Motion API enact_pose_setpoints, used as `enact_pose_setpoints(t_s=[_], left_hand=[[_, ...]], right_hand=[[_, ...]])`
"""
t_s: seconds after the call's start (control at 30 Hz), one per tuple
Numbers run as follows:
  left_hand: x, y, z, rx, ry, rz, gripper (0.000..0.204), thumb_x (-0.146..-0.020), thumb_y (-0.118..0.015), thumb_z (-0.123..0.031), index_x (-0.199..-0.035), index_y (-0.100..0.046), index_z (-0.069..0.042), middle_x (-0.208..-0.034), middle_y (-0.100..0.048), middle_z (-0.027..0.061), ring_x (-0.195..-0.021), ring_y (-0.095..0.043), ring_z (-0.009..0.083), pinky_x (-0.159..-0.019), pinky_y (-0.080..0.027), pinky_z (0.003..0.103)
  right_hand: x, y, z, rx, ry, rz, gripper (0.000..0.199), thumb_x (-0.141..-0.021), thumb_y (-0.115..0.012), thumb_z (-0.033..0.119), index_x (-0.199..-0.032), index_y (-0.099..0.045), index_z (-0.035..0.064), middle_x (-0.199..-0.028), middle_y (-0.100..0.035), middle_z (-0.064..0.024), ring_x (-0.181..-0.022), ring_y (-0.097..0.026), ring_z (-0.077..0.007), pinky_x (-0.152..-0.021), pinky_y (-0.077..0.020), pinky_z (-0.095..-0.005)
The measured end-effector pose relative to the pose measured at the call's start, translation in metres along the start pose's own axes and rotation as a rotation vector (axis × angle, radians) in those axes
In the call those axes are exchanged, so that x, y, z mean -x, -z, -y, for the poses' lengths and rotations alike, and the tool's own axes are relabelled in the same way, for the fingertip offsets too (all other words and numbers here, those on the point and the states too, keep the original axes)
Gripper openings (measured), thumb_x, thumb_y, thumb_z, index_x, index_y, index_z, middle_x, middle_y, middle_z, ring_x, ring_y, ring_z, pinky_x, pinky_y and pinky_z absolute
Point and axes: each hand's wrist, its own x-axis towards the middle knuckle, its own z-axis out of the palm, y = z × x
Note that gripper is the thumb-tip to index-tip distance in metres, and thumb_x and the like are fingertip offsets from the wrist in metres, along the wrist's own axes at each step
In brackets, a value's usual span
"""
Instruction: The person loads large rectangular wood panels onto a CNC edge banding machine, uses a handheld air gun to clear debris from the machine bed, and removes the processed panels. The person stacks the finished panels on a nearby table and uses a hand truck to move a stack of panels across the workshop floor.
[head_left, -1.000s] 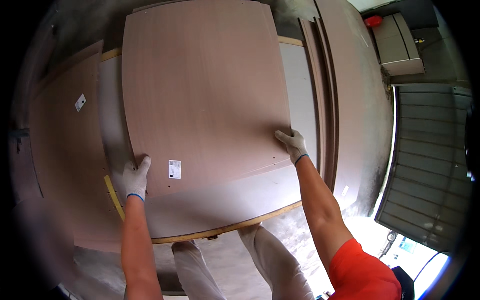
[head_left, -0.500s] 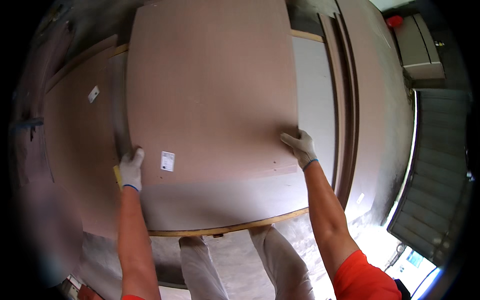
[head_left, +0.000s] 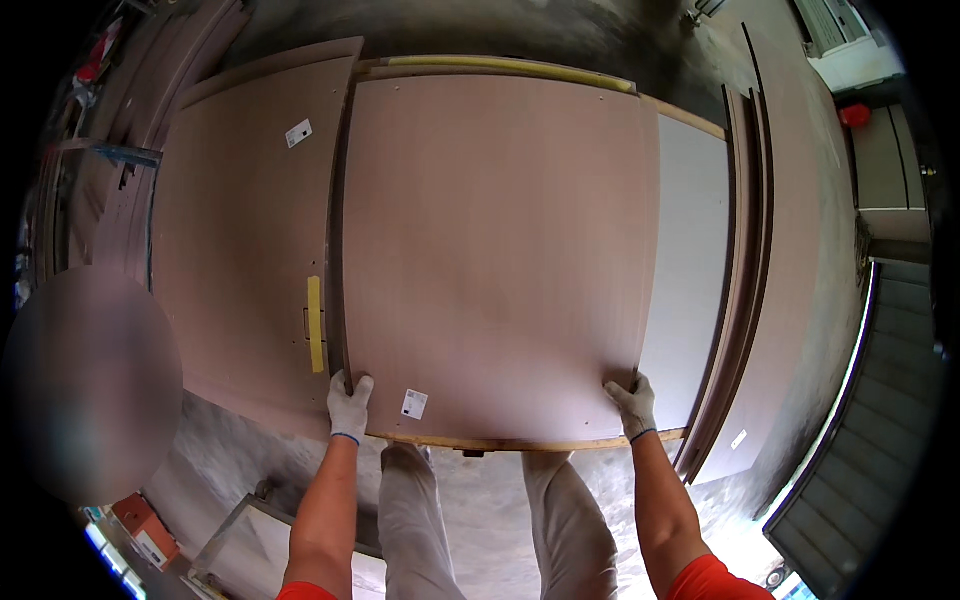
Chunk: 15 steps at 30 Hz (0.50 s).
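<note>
A large pinkish-brown board (head_left: 495,250) with a small white label (head_left: 414,404) lies flat over a pale grey surface (head_left: 690,200) edged with wood. My gloved left hand (head_left: 349,404) closes on its left edge near the front corner, thumb on top. At the right edge, my gloved right hand (head_left: 632,403) grips in the same way, its thumb over the top face. The fingers under the board are hidden. Its near edge lies along the wooden front rail (head_left: 540,442), close to my legs.
Left of the board is another brown panel (head_left: 240,230) with a label and a yellow strip (head_left: 316,325). Narrow brown panels (head_left: 745,290) stand at the right. A blurred oval covers part of the left side. A red box (head_left: 145,530) sits at lower left.
The board has come toward me, its near edge now at the front rail where a wide grey strip showed before. Both hands keep their hold and have moved nearer. The view has shifted.
</note>
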Motion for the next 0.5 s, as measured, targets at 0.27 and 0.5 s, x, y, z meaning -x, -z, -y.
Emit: enact_pose_setpoints(t_s=[0.27,0.5], left_hand=[[0.001,-0.002,-0.027,0.051,0.039,-0.02,0.042,-0.091,-0.077,-0.013,-0.125,-0.064,0.007,-0.114,-0.071,0.0119,-0.103,-0.067,0.0191,-0.093,-0.053,0.033],[-0.027,-0.022,-0.075,0.039,0.13,0.065,0.038,-0.085,-0.082,-0.011,-0.118,-0.068,0.003,-0.11,-0.072,0.01,-0.097,-0.068,0.0168,-0.086,-0.055,0.032]], right_hand=[[0.011,0.006,-0.001,-0.067,0.014,0.049,0.053,-0.084,-0.079,-0.001,-0.132,-0.057,-0.007,-0.115,-0.069,-0.0125,-0.098,-0.069,-0.0199,-0.086,-0.0593,-0.0317],[-0.008,-0.016,0.03,-0.035,0.031,-0.024,0.051,-0.084,-0.084,0.003,-0.127,-0.061,-0.0084,-0.117,-0.07,-0.0122,-0.1,-0.069,-0.02,-0.088,-0.0593,-0.0326]])
